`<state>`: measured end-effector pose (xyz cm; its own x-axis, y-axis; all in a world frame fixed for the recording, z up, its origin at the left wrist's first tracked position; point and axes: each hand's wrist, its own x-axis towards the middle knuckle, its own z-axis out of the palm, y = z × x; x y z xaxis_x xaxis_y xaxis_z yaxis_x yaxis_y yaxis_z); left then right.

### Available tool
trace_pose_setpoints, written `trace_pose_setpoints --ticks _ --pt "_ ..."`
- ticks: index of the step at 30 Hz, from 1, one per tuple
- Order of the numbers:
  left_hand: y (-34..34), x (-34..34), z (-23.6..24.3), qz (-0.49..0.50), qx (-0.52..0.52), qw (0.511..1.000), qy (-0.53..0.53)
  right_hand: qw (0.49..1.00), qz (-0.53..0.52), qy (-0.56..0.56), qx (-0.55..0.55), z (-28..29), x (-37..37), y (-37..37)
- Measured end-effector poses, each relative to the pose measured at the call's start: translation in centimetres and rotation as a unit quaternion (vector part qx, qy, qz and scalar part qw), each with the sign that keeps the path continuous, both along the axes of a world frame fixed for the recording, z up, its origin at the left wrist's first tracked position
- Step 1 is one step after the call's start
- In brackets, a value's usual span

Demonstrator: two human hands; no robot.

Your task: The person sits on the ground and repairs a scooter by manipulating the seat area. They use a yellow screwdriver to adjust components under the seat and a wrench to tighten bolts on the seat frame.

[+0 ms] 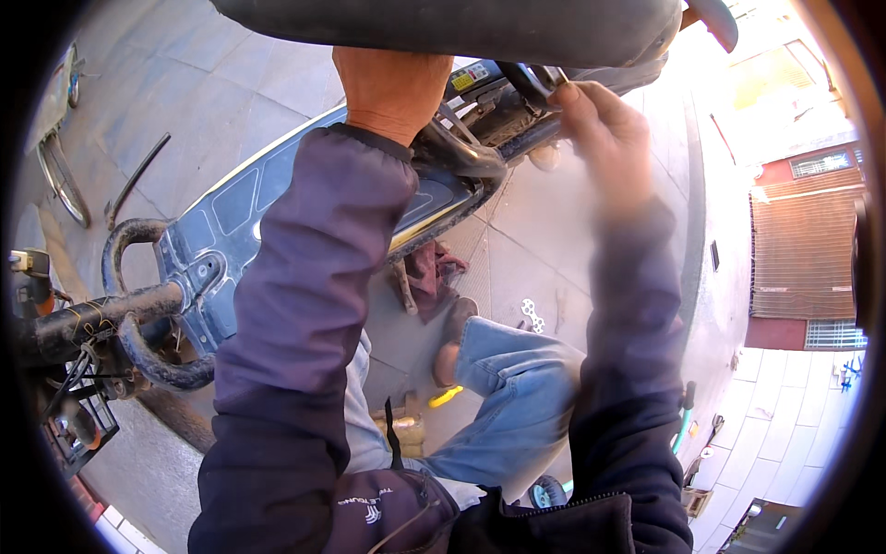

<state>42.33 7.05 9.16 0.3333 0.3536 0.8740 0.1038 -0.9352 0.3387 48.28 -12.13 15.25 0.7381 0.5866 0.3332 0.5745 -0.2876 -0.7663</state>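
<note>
A black padded seat (pixel 480 26) spans the top of the view. Under it my left hand (pixel 388 88) reaches up from a dark sleeve, its fingers hidden behind the seat. My right hand (pixel 604 129), blurred toward the wrist, pinches a small shiny metal piece (pixel 556 78) beside a black curved bar (pixel 521 83). Below them lies the scooter's frame, with a grey-blue footboard (pixel 235 217), a dark curved metal part (pixel 466 157) and black tubular guards (pixel 166 365).
A bicycle wheel (pixel 63 180) and a loose bar (pixel 138 180) are at left. A maroon cloth (pixel 434 277), flat wrench (pixel 533 316) and yellow-handled tool (pixel 446 395) lie below. My bent leg (pixel 498 369) is beside them. A shuttered doorway (pixel 798 249) is at right.
</note>
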Motion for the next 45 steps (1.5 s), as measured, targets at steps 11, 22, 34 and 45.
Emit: trace_pose_setpoints --ticks 11,22,34,45 --pt "-0.9 1.0 0.8 -0.013 0.024 0.999 -0.017 0.997 0.034 0.056 0.032 0.5 1.3 -0.1" --pt "-1.1 0.9 0.0 0.001 0.036 0.999 0.018 0.998 0.052 0.024 0.030 0.9 1.9 0.9" --pt "-0.5 0.3 -0.2 -0.159 -0.064 0.984 -0.039 0.997 0.074 0.018 0.024 0.6 2.7 1.6" --pt "-0.5 0.2 -0.8 -0.090 -0.008 0.995 0.033 0.996 0.094 0.005 0.006 0.7 3.3 1.3"
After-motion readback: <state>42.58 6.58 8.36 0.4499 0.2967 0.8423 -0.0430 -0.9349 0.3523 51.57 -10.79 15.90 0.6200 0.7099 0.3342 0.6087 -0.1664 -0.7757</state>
